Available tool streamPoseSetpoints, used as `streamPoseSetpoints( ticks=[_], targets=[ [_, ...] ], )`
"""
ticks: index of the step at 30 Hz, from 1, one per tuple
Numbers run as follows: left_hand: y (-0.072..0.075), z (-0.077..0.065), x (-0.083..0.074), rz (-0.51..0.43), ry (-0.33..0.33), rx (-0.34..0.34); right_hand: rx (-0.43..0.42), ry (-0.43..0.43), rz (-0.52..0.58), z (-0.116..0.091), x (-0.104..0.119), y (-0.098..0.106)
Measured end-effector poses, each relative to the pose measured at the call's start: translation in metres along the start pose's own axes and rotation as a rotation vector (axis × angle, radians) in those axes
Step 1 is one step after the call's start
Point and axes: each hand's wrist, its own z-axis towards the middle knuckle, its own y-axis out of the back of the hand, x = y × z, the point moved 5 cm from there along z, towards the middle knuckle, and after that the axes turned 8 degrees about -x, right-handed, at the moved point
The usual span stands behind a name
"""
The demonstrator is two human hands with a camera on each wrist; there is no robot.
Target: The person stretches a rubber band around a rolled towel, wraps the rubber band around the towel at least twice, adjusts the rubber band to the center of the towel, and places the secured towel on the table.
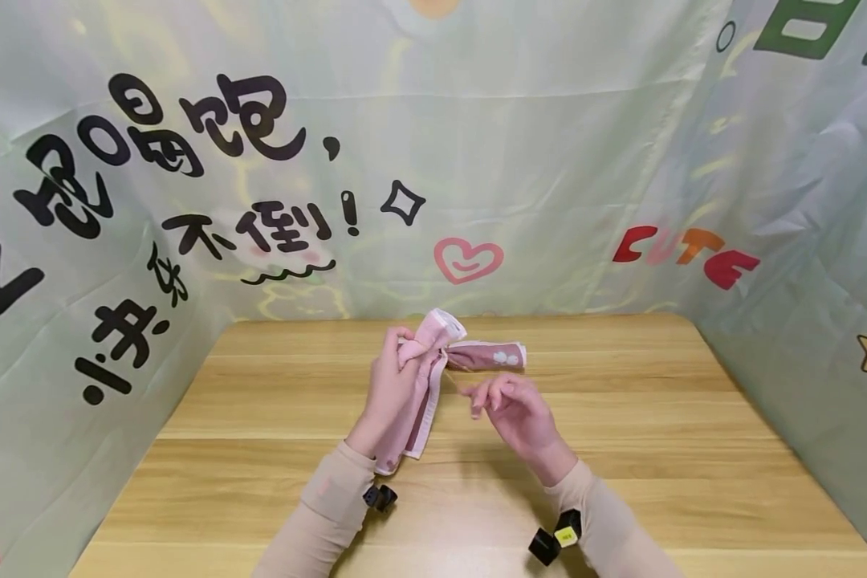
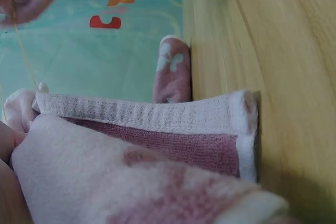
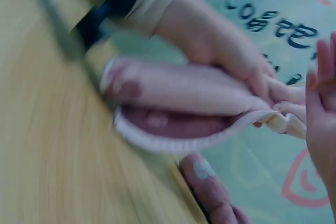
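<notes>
A pink towel [image 1: 422, 413] with white edging is bunched at its middle, one folded part hanging toward the person. Its darker pink end [image 1: 487, 356], marked with a pale pattern, sticks out to the right. My left hand [image 1: 388, 395] grips the gathered part; in the right wrist view the left hand [image 3: 215, 40] wraps over the towel [image 3: 178, 90]. A thin yellowish rubber band [image 2: 25, 59] runs taut from the gather to my right hand [image 1: 523, 417], whose bent fingers hold it a short way to the right. The band's far side is hidden.
The wooden table [image 1: 657, 449] carries the towel's lower folds. A printed fabric backdrop [image 1: 563, 177] stands behind the table and along both sides. Small black devices [image 1: 380, 498] sit at both wrists, over beige sleeves [image 1: 332, 498].
</notes>
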Motion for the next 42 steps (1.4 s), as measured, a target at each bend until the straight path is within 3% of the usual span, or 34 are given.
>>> streamPoseSetpoints(
  ticks=[4,7,9,14,16,20,22,24,27,30,32,36,42],
  targets=[
    [-0.004,-0.003,-0.003,-0.006,-0.009,0.003,-0.04,-0.143,0.475,-0.001,0.0,0.005],
    [-0.01,-0.007,-0.006,-0.019,-0.015,0.019,-0.052,-0.211,0.69,-0.003,-0.002,0.008],
    [-0.014,-0.01,-0.008,-0.03,-0.014,0.038,-0.053,-0.228,0.782,-0.003,-0.004,0.01],
    [-0.02,-0.017,-0.011,-0.063,-0.008,0.036,-0.078,-0.178,0.931,-0.002,-0.005,0.017],
    [-0.019,-0.018,-0.013,-0.092,-0.008,0.01,-0.157,-0.186,0.968,-0.004,-0.009,0.02],
    [-0.014,-0.019,-0.014,-0.148,0.009,-0.059,-0.425,-0.267,0.955,-0.012,-0.025,0.018],
    [-0.013,-0.02,-0.013,-0.169,0.011,-0.089,-0.509,-0.307,0.914,-0.014,-0.03,0.015],
    [-0.011,-0.021,-0.015,-0.164,-0.043,-0.098,-0.547,-0.331,0.854,-0.013,-0.031,0.013],
    [-0.01,-0.02,-0.022,-0.143,-0.215,-0.058,-0.559,-0.358,0.76,-0.011,-0.026,0.016],
    [-0.009,-0.018,-0.029,-0.076,-0.425,0.027,-0.568,-0.373,0.599,-0.009,-0.019,0.025],
    [-0.008,-0.017,-0.031,-0.037,-0.529,0.1,-0.564,-0.37,0.409,-0.008,-0.013,0.033],
    [-0.007,-0.017,-0.034,0.037,-0.685,0.225,-0.508,-0.361,-0.115,-0.004,-0.001,0.041],
    [-0.014,-0.023,-0.041,0.063,-0.794,0.361,-0.376,-0.356,-0.806,-0.001,0.005,0.033]
  ],
)
